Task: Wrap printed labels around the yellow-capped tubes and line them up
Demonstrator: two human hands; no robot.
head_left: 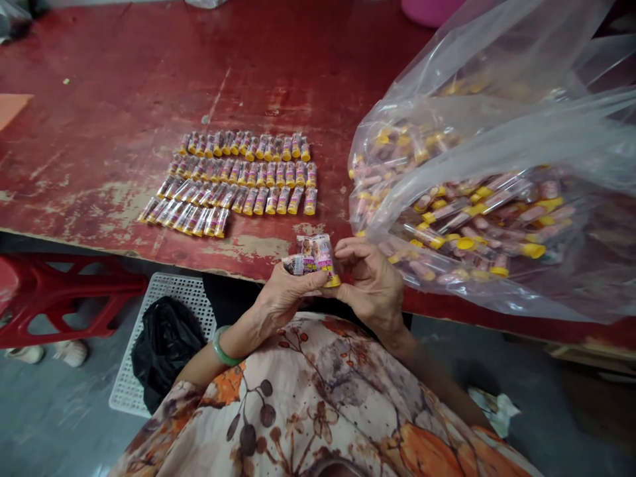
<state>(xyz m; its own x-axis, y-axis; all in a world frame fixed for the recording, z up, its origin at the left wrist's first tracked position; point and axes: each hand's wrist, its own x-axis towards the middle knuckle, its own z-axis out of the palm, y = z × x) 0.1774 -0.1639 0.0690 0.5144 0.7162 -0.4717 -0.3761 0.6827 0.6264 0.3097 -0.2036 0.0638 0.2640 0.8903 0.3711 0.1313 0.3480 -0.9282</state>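
Small printed tubes with yellow caps (318, 257) are bunched side by side above the table's front edge. My left hand (288, 286) is closed around them from the left and below, its thumb across their lower front. Fingers and thumb of my right hand (371, 283) are curled at the right side of the bunch, gripping its edge. Behind my hands, rows of similar yellow-capped tubes (243, 173) lie on the red table (124, 79). Close to my right hand is a large clear plastic bag (387, 218), open towards me, with many loose tubes (472, 225) inside.
A red plastic stool (94, 285) stands at the left. Below the table, a black plastic bag (166, 348) rests on a white perforated stool or crate (124, 391). The base of a pink container (427, 12) shows at the back. An orange sheet (12, 109) lies at far left.
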